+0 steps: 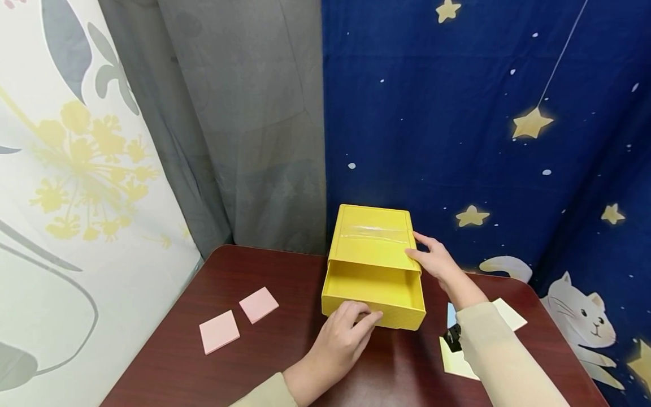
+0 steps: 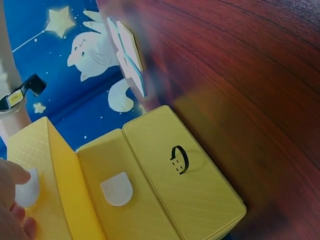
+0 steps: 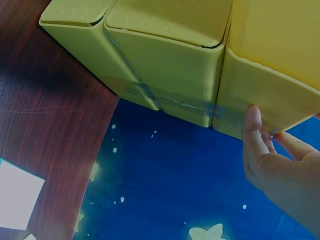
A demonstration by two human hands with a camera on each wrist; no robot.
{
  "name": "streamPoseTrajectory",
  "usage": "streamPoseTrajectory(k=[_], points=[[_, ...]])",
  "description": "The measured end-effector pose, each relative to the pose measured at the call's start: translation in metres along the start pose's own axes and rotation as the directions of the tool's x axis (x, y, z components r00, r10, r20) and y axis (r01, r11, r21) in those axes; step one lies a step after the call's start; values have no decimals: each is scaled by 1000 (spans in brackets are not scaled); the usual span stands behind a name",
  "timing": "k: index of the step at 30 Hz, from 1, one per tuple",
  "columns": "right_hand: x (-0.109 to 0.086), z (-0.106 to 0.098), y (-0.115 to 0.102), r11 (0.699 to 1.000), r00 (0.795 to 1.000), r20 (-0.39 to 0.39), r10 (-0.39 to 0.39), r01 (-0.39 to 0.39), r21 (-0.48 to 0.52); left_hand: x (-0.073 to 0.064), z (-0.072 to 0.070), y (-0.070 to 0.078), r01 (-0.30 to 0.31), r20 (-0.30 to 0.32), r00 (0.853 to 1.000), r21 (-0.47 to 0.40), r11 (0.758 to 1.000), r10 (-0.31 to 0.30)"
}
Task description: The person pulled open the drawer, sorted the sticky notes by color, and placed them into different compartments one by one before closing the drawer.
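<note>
While a blue curtain (image 1: 432,141) and a gray curtain (image 1: 254,141) hang behind, the dark red table (image 1: 254,356) carries a yellow cabinet (image 1: 376,254) near its back edge. From the cabinet (taped across its top) the top drawer (image 1: 402,316) juts out. The right hand (image 1: 435,260) rests against the cabinet's upper right side, fingers spread; the left hand (image 1: 341,342) grips at the drawer's front. Two pink note pads (image 1: 220,332) lie to the left, paler pads (image 1: 455,362) to the right. Smallest is the white handle (image 2: 31,192), held between the left thumb and fingers.

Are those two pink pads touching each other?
Apart: the head view shows bare table between the left pink pad and the right pink pad.
</note>
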State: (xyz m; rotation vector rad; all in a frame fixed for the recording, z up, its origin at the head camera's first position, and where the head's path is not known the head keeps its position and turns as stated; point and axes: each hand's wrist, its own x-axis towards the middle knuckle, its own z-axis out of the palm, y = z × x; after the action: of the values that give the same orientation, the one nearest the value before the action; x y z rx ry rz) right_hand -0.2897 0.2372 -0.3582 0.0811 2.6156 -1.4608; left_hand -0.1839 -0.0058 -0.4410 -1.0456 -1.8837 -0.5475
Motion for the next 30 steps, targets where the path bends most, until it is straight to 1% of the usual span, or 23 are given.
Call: streamPoseTrajectory(k=[5, 9, 13, 17, 21, 24, 27, 30], points=[[0, -1, 0, 1000, 1000, -2, -1, 1, 5, 1, -5, -1, 16, 5, 1000, 14, 1000, -16], [0, -1, 1, 1000, 1000, 4, -10, 10, 10, 2, -9, -2, 11, 6, 1000, 15, 1000, -11], [1, -1, 2, 1000, 1000, 9, -19, 19, 14, 2, -14, -5, -8, -18, 1000, 28, 1000, 8], [1, -1, 2, 1000, 1000, 10, -21, 21, 18, 5, -23, -12, -24, -84, 996, 24, 999, 26], [0, -1, 2, 1000, 1000, 11, -18, 18, 22, 10, -35, -23, -22, -187, 982, 11, 1000, 24], [0, -1, 2, 1000, 1000, 9, -20, 19, 23, 14, -45, -35, 6, -269, 963, 9, 1000, -4], [1, -1, 3, 999, 1000, 12, -24, 24, 26, 14, -55, -50, 71, -324, 944, 4, 997, -66], [1, -1, 3, 999, 1000, 13, -26, 26, 29, 8, -62, -66, 168, -339, 928, 6, 986, -156]])
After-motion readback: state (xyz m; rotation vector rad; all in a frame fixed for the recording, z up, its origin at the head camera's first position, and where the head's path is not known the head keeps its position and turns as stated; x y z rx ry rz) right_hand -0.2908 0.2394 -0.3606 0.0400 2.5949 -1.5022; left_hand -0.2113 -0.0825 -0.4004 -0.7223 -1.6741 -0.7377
